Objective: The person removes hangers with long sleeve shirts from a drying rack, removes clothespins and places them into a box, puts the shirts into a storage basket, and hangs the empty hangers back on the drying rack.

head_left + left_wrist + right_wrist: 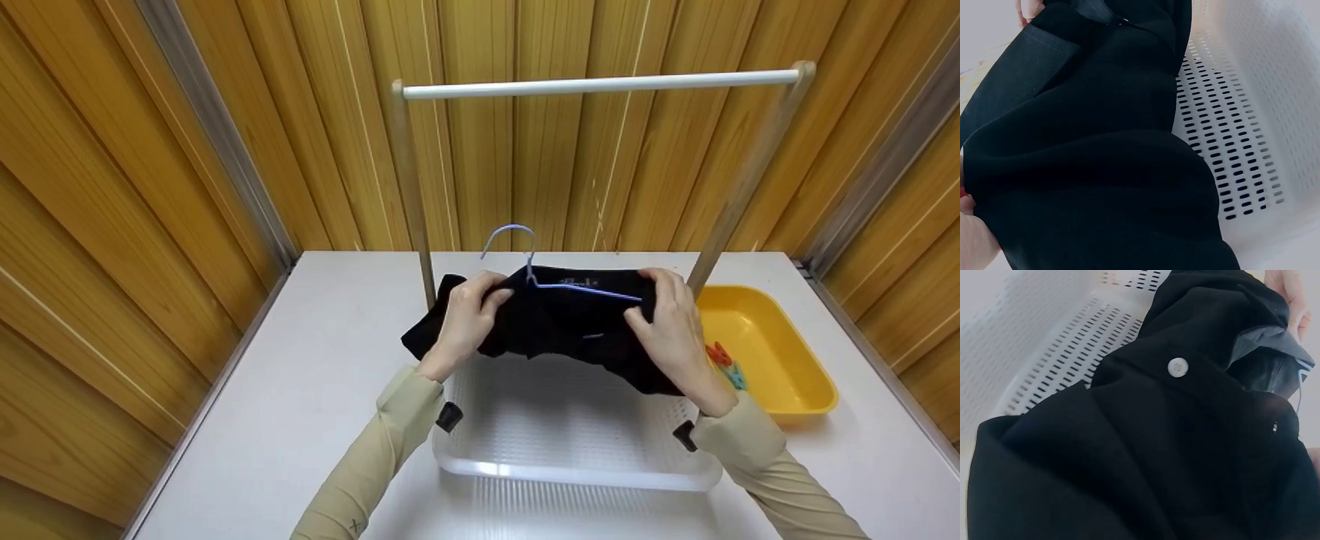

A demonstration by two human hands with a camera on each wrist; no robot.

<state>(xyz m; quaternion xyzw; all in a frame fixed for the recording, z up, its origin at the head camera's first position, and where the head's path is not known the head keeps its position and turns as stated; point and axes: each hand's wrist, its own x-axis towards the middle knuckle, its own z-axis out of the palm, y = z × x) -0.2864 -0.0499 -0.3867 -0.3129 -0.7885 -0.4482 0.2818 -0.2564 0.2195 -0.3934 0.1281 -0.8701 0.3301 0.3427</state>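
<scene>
A black garment [555,322] with a pale button, seen in the right wrist view [1177,367], is held up over a white perforated basket [570,474]. The purple hanger [589,291] lies at its collar, the hook standing above the cloth and one arm running toward the right side. My left hand [469,319] pinches the cloth left of the hook between thumb and fingers. On the other side my right hand [673,334] grips the garment near the end of the hanger arm. Dark cloth [1089,169] fills much of the left wrist view.
Behind the garment stands a rack with a white top bar [600,84] and wooden posts. At the right, a yellow tray [780,360] holds red and teal clips [727,364]. Wood-patterned panels [547,165] enclose the white table [330,330].
</scene>
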